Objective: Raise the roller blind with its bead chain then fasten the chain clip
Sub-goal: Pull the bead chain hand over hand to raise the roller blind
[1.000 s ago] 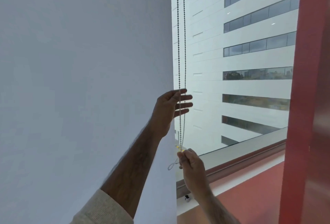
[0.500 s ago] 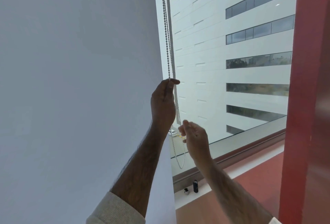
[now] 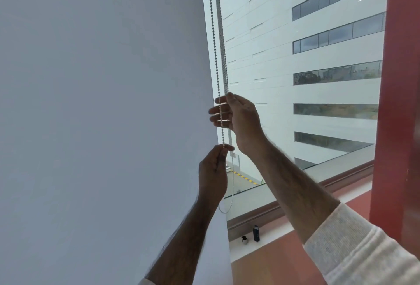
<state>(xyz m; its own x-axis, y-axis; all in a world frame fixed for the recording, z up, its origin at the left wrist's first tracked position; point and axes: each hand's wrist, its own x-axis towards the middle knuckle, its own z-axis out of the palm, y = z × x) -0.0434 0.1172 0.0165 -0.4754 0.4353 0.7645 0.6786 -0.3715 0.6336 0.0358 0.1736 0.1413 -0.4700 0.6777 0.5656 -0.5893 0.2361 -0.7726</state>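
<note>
The white roller blind (image 3: 102, 114) covers the left part of the window. Its bead chain (image 3: 213, 41) hangs in two strands along the blind's right edge, and the loop's bottom (image 3: 226, 210) dangles above the sill. My left hand (image 3: 213, 171) pinches the front strand between thumb and forefinger, low down. Higher up, my right hand (image 3: 241, 121) has its fingers spread around both strands, thumb against the rear one. I cannot tell whether it grips the chain. No chain clip is visible to me.
A red wall column (image 3: 404, 102) stands at the right. The window sill (image 3: 295, 218) runs below the glass, with a small black bottle (image 3: 256, 233) and a tiny object (image 3: 244, 240) on the ledge. A white office building fills the view outside.
My left hand has slid down the chain, still pinching it. My right hand has risen from below the left to above it, fingers now spread at the strands.
</note>
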